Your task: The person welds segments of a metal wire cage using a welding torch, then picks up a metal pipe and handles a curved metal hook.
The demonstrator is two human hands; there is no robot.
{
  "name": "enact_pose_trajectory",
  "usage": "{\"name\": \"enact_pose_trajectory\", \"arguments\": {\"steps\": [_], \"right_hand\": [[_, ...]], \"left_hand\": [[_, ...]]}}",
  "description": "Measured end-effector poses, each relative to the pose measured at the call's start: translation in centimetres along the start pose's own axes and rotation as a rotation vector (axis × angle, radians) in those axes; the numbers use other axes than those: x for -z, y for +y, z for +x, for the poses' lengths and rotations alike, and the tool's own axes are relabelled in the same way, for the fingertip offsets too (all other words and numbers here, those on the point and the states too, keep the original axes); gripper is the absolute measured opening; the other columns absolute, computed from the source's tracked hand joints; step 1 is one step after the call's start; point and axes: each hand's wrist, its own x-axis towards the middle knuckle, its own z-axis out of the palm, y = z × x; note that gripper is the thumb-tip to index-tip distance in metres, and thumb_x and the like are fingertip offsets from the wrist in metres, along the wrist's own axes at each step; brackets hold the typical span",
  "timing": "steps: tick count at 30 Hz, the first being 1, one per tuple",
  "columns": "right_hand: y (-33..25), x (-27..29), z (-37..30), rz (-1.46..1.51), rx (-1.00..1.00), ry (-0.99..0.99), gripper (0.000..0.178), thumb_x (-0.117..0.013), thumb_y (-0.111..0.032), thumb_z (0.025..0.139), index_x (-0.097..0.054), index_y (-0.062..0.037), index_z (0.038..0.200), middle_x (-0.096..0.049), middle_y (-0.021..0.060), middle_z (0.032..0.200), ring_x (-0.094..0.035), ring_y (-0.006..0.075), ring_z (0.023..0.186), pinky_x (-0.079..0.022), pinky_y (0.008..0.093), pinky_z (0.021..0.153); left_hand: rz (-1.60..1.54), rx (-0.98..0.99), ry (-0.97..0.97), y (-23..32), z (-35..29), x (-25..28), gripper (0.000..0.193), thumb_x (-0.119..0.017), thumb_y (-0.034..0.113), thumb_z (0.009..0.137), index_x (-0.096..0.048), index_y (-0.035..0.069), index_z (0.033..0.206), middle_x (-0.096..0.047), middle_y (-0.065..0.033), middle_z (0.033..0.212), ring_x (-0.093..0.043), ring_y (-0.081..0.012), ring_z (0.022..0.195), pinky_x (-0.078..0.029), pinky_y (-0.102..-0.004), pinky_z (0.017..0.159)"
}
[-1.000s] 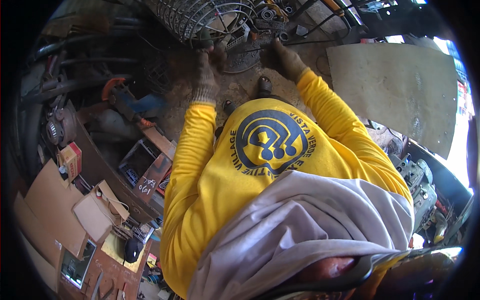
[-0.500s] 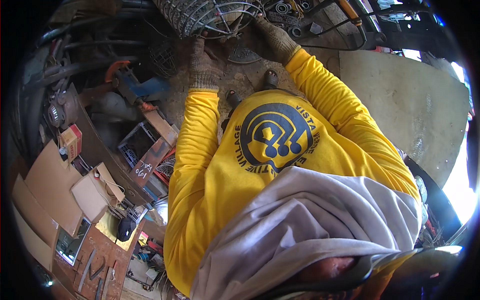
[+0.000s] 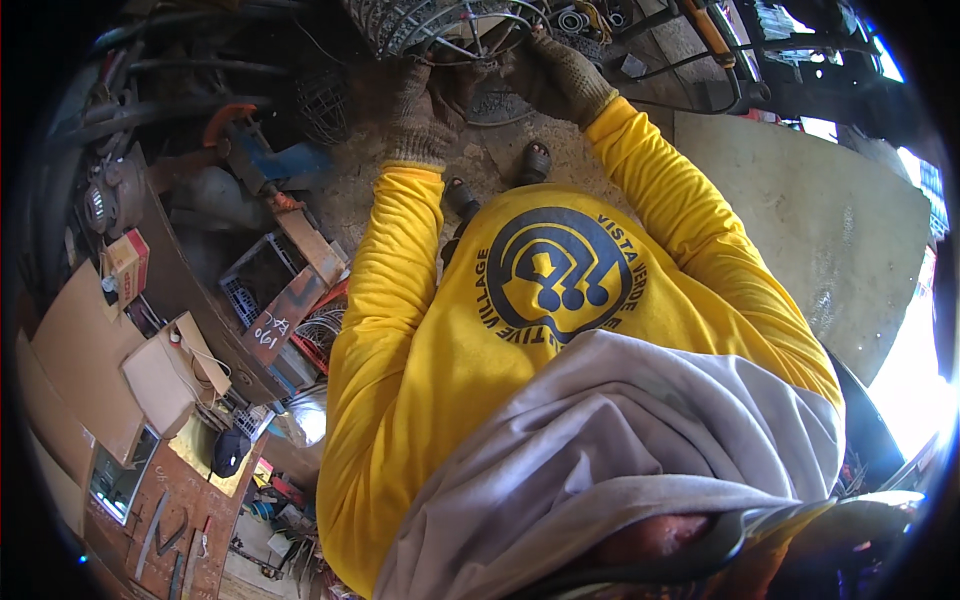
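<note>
A tall round cage of bent metal wire (image 3: 385,25) with a spoked ring at its near end lies at the far edge of the view. My left hand (image 3: 418,125), in a knitted work glove, is closed at the near left side of that ring. At the ring's right side, my right hand (image 3: 572,85), gloved alike, has its fingers curled by the wire. Shadow and the wires partly hide the fingertips of both hands. Below the cage, between my hands, a dark round-edged grate (image 3: 500,108) rests on the floor.
To the left stand a blue and orange clamp-like tool (image 3: 275,160), cardboard boxes (image 3: 95,360) and a brown bench (image 3: 185,500) with metal pieces. A large pale sheet (image 3: 790,230) lies at right. Near the top right are an orange-handled frame (image 3: 708,35) and metal rings (image 3: 573,20).
The wire cage and both hands have shifted slightly up and to the right in the picture, while the bench side has slid left. Both hands stay at the cage's ring.
</note>
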Motion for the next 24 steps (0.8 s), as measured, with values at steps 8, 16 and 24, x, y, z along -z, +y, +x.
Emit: {"name": "enact_pose_trajectory", "arguments": {"steps": [8, 16, 24], "right_hand": [[-0.1, 1.9, 0.4, 0.018, -0.027, 0.002, 0.032, -0.046, -0.031, 0.108, -0.059, -0.0098, 0.128, -0.069, 0.0046, 0.121, -0.067, 0.0211, 0.108, -0.054, 0.0378, 0.097], [0.1, -0.6, -0.2, 0.085, 0.013, -0.132, 0.036, -0.048, -0.036, 0.106, -0.059, -0.0088, 0.128, -0.069, 0.0075, 0.117, -0.067, 0.0226, 0.105, -0.054, 0.0383, 0.095], [0.7, 1.6, 0.7, 0.065, 0.036, -0.072, 0.039, -0.045, -0.035, 0.107, -0.057, -0.0076, 0.132, -0.065, 0.0094, 0.127, -0.064, 0.0238, 0.113, -0.050, 0.0406, 0.101]], "left_hand": [[0.036, -0.174, 0.089, -1.4, -0.5, -1.1, 0.031, -0.067, 0.019, 0.094, -0.061, 0.004, 0.121, -0.064, -0.0191, 0.125, -0.062, -0.0369, 0.118, -0.053, -0.0559, 0.103], [-0.060, -0.191, 0.022, -3.5, 0.3, -4.3, 0.031, -0.062, 0.021, 0.098, -0.059, 0.005, 0.124, -0.064, -0.0156, 0.126, -0.063, -0.0335, 0.115, -0.056, -0.0512, 0.100], [0.140, -0.309, 0.139, -4.6, 0.7, -6.2, 0.041, -0.063, 0.025, 0.098, -0.055, 0.003, 0.131, -0.063, -0.0166, 0.127, -0.063, -0.0323, 0.113, -0.059, -0.0454, 0.095]]}}
